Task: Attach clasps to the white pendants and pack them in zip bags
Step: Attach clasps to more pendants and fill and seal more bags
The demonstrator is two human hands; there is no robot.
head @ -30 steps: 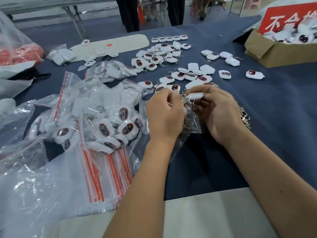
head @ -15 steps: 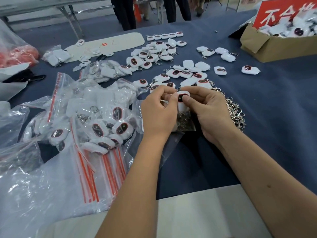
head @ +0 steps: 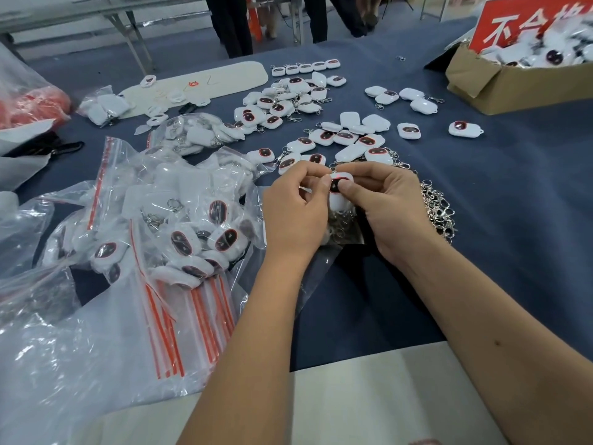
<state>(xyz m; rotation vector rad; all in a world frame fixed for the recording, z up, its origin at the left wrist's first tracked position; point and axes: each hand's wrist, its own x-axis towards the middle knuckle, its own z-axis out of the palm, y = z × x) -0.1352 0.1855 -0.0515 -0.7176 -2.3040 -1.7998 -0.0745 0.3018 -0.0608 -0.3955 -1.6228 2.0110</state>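
Between both hands I hold one white pendant (head: 339, 191) with a dark red-rimmed face, upright over the blue cloth. My right hand (head: 390, 208) pinches its right side with thumb and forefinger. My left hand (head: 293, 211) pinches its left side; a small metal clasp part shows at its top, partly hidden by fingers. A heap of loose silver clasps (head: 438, 208) lies just right of my right hand. Under my hands sits a small clear bag of clasps (head: 341, 231). Many loose pendants (head: 345, 138) lie beyond my hands.
Zip bags filled with pendants (head: 179, 226) and flat red-striped empty zip bags (head: 179, 319) cover the left side. A cardboard box of pendants (head: 510, 81) stands at the far right. A beige pad (head: 205, 81) lies at the back. People's legs stand beyond the table.
The pendant has turned from edge-on to face-up between my fingers, and both hands have drawn slightly closer together around it.
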